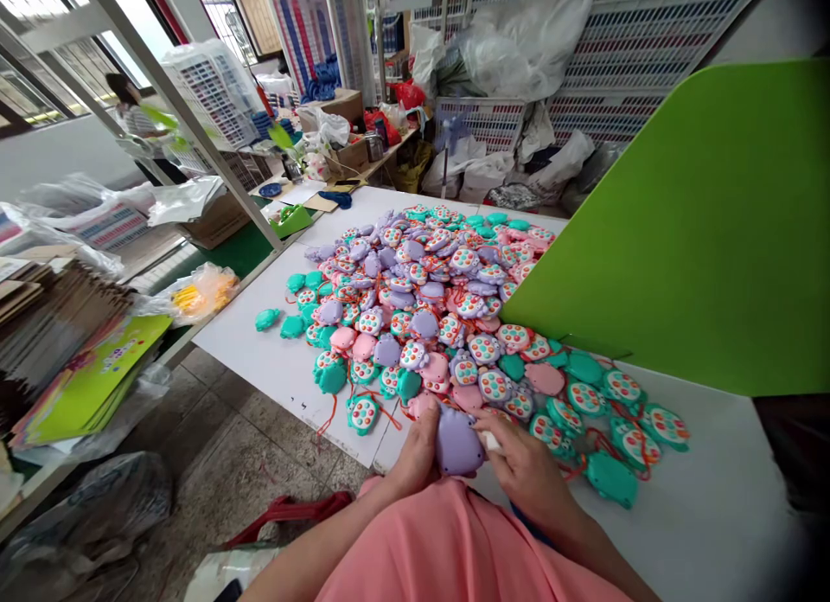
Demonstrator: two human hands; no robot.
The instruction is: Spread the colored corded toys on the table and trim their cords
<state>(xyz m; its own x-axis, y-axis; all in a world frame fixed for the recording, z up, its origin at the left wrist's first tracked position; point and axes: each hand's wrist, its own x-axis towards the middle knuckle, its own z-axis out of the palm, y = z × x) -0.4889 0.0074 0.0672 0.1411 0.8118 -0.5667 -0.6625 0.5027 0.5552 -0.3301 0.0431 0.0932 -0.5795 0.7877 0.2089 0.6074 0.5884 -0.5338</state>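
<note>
My left hand [416, 451] grips a purple animal-shaped plastic toy [459, 442] by its left side, its plain back turned up. At the toy's right edge, my right hand [519, 455] is closed around a small white piece [493, 442], perhaps a cloth or sponge; its kind is not clear. Just beyond my hands lies a large heap of similar toys [424, 323] in purple, pink and teal. Many of them show white faces with coloured dots and have orange cords. A teal toy [611, 478] rests to the right of my right hand.
The heap covers much of the white table [259, 368]. A tall green panel [700, 230] stands along the right. Cardboard and printed sheets [97, 377] are stacked at the left. Behind are plastic crates [480, 122] and bags. Another person [139, 122] is at the far left.
</note>
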